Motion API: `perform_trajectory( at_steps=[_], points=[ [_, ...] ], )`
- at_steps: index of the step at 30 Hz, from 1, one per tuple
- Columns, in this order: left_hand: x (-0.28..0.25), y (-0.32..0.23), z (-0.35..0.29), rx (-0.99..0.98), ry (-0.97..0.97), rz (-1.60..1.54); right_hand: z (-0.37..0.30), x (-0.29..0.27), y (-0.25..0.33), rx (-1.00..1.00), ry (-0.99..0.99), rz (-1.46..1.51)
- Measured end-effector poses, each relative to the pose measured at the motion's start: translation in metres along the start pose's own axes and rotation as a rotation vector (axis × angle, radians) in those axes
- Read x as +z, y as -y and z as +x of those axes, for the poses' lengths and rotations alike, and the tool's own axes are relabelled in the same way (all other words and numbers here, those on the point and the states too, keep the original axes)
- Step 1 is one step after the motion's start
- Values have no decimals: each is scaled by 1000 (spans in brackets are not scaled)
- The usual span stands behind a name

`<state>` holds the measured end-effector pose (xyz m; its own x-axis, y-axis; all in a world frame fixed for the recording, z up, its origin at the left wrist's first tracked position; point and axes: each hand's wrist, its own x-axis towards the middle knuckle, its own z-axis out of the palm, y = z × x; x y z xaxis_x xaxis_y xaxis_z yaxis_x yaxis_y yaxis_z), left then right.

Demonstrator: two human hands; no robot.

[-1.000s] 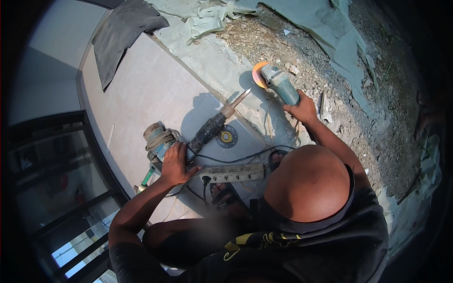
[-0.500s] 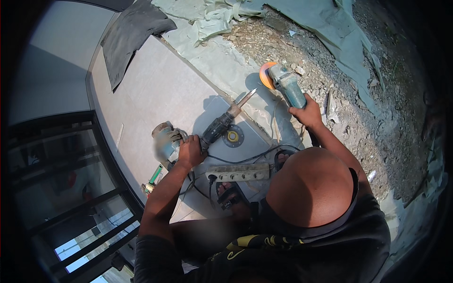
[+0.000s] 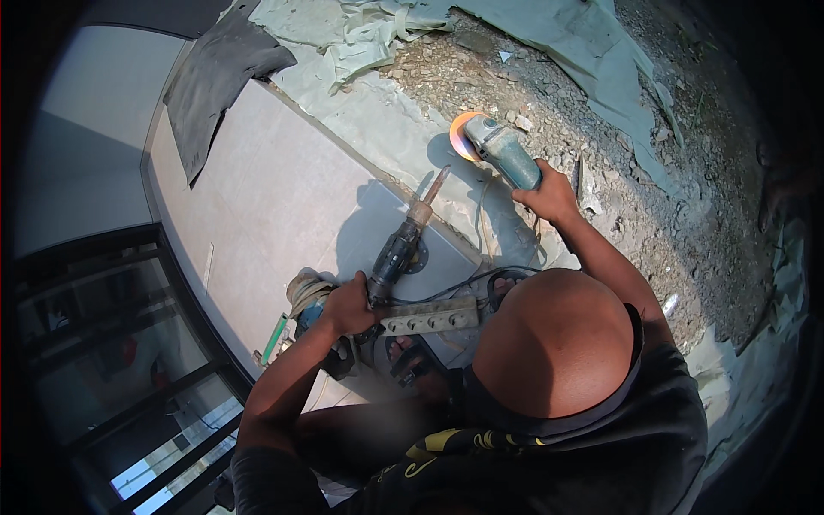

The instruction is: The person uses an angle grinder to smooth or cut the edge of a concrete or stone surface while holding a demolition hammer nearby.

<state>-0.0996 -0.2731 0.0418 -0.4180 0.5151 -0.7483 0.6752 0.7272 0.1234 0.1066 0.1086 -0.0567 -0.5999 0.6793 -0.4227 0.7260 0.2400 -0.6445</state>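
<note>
From the head camera we look down on a person crouching on the ground, seen from above.

Our right hand [image 3: 549,196] is wrapped tight around the blue-green angle grinder with the round orange disc [image 3: 493,146]. We hold it by the back end of its body. The disc points away from us and sits over the pale concrete edge [image 3: 386,137], next to the grey rubble and stones [image 3: 618,103].

Our left hand [image 3: 348,305] is closed around the back handle of the dark hammer drill with a long metal chisel bit [image 3: 403,245]. The drill lies on the big flat light-grey tile [image 3: 266,197], and its bit points up toward the grinder. The two tools are near each other but apart.

Just beside our left hand lies a long grey power strip with a row of sockets [image 3: 433,319]. Black cables [image 3: 468,283] run from it. A second round tool with a dusty coil [image 3: 305,296] sits right behind our left hand.

A dark grey cloth mat [image 3: 215,77] lies at the far corner of the tile. Pale green plastic sheets [image 3: 549,34] cover the ground beyond the rubble.
</note>
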Motion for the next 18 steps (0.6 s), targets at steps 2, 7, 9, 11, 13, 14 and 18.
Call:
perform_trajectory(
  at_steps=[2,7,9,11,13,14,18],
  points=[
    [4,2,1,11,-10,5,4,4,2,35,64,-45],
    [-2,-5,2,-14,5,13,15,13,-2,5,98,-79],
    [-2,-5,2,-14,9,3,16,16,-2,14,117,-67],
    [-1,-4,3,-15,11,-3,18,20,-7,23,133,-50],
    [1,-2,2,32,-15,-15,18,28,-11,3,73,-25],
    [3,1,1,28,-15,-12,19,28,-10,2,75,-21],
    [8,4,1,92,-81,5,20,27,-10,18,147,-17]
  ],
)
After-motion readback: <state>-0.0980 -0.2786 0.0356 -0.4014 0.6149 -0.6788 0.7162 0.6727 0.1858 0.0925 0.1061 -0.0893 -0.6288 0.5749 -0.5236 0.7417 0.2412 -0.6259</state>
